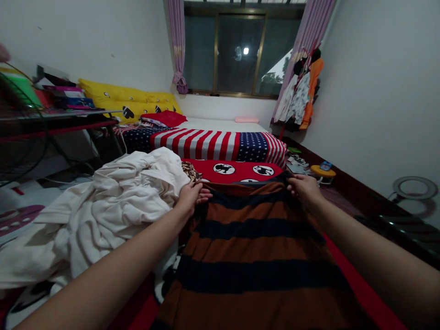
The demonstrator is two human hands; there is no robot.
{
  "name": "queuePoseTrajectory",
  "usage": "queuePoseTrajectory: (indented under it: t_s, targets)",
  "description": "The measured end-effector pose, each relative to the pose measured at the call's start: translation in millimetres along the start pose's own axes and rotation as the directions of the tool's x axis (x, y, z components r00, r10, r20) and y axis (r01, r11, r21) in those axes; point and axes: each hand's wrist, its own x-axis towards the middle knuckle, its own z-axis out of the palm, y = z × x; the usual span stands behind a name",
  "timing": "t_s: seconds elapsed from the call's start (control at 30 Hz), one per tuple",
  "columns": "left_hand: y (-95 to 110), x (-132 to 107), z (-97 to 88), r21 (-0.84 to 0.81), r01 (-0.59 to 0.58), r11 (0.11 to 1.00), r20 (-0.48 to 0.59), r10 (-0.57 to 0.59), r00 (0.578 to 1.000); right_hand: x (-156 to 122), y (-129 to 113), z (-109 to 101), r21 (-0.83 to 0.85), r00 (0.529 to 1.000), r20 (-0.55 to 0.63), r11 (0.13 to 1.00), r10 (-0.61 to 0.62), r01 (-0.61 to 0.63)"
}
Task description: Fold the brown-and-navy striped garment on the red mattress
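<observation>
A brown garment with wide black stripes [254, 250] hangs stretched between my two hands, its lower part running out of view at the bottom. My left hand [193, 197] pinches its far left corner between thumb and fingers. At the far right corner, my right hand [304, 189] is closed on the same cloth. A heap of crumpled cream-white cloth [117, 206] lies just left of my left hand. Beneath both is a red cover with black-and-white round prints [237, 168]. A bit of leopard-print cloth [190, 171] shows beside the heap.
Beyond stands a bed with a stars-and-stripes cover [206, 144], a red pillow [167, 118] and a yellow cushion [130, 101]. A cluttered table [99, 111] is at left. Clothes on a rack [302, 91], a yellow stool [323, 171] and a ring light [415, 188] are at right.
</observation>
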Motion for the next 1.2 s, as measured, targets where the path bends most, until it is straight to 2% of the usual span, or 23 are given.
queuePoseTrajectory:
  t_s: [0.07,0.13,0.2,0.27,0.3,0.33,0.4,0.47,0.53,0.6,0.67,0.73,0.77,0.8,0.83,0.9,0.97,1.03,1.1,1.2]
  targets:
    - [7.1,2.1,-5.7,-0.030,-0.108,0.994,-0.062,0.106,0.992,2.4,-4.1,-4.3,0.085,0.999,-0.030,0.996,0.025,-0.022]
    - [10.8,7.6,-8.9,0.041,-0.257,0.965,-0.112,0.261,0.959,6.2,-6.1,-4.9,0.138,0.998,-0.057,0.990,0.033,-0.025]
    - [8.4,14.5,-10.3,0.293,-0.379,0.878,-0.135,0.431,0.892,9.3,-4.4,-1.0,0.179,0.996,-0.075,0.984,0.040,-0.026]
    - [-0.5,20.5,-10.5,0.649,-0.386,0.655,-0.046,0.540,0.840,9.6,2.0,7.3,0.205,0.997,-0.067,0.978,0.048,-0.033]
    - [-6.8,22.5,-10.1,0.778,-0.358,0.516,0.029,0.539,0.842,8.4,6.9,12.2,0.207,0.997,-0.052,0.978,0.053,-0.042]
    - [-13.6,23.9,-9.4,0.858,-0.330,0.392,0.105,0.496,0.862,6.3,12.5,17.1,0.197,0.998,-0.030,0.979,0.061,-0.054]
    - [-26.0,24.8,-7.2,0.919,-0.308,0.244,0.212,0.352,0.912,0.1,24.3,24.0,0.151,0.997,0.015,0.986,0.071,-0.073]
    - [-33.2,23.0,-5.0,0.930,-0.307,0.202,0.254,0.252,0.934,-7.8,34.7,22.9,0.112,0.997,0.045,0.992,0.060,-0.064]
    - [-34.1,16.2,-4.3,0.934,-0.315,0.166,0.279,0.210,0.937,-16.2,43.3,11.5,0.093,0.998,0.053,0.995,0.027,-0.032]
    - [-31.3,0.4,-6.6,0.920,-0.373,0.116,0.347,0.199,0.917,-25.2,52.0,-8.9,-0.028,0.997,0.039,0.997,-0.064,0.065]
    - [-29.1,-27.4,-13.3,0.867,-0.494,0.066,0.478,0.173,0.861,-34.9,63.3,-33.3,-0.272,0.984,0.042,0.945,-0.176,0.180]
    - [-29.8,-65.8,-24.6,0.770,-0.635,0.061,0.623,0.140,0.769,-44.9,77.0,-56.1,-0.504,0.971,0.069,0.832,-0.228,0.231]
    - [-31.1,-87.1,-32.0,0.724,-0.685,0.076,0.673,0.141,0.726,-49.5,84.2,-65.7,-0.570,0.975,0.077,0.793,-0.211,0.216]
    - [-32.8,-108.4,-40.2,0.695,-0.713,0.095,0.697,0.154,0.700,-53.5,90.9,-73.6,-0.612,0.981,0.080,0.768,-0.179,0.190]
    - [-34.7,-128.7,-49.1,0.681,-0.722,0.117,0.705,0.162,0.691,-56.7,97.0,-79.7,-0.641,0.987,0.080,0.751,-0.141,0.159]
    - [-38.4,-163.3,-68.2,0.691,-0.705,0.160,0.682,0.179,0.709,-60.0,106.3,-86.5,-0.673,0.995,0.079,0.732,-0.068,0.104]
    - [-42.1,-188.2,-87.1,0.712,-0.676,0.188,0.648,0.195,0.737,-59.5,111.7,-86.3,-0.686,0.997,0.076,0.724,-0.021,0.068]
    - [-46.1,-205.4,-103.6,0.736,-0.646,0.201,0.609,0.219,0.762,-56.7,113.7,-80.2,-0.686,0.998,0.054,0.724,-0.041,0.067]
    - [-49.3,-218.9,-115.5,0.763,-0.610,0.213,0.566,0.235,0.790,-53.1,112.1,-70.7,-0.699,0.992,0.052,0.705,-0.113,0.117]
    - [-49.4,-236.6,-121.7,0.803,-0.541,0.250,0.511,0.180,0.841,-47.6,102.0,-61.4,-0.725,0.964,0.201,0.637,-0.171,0.264]
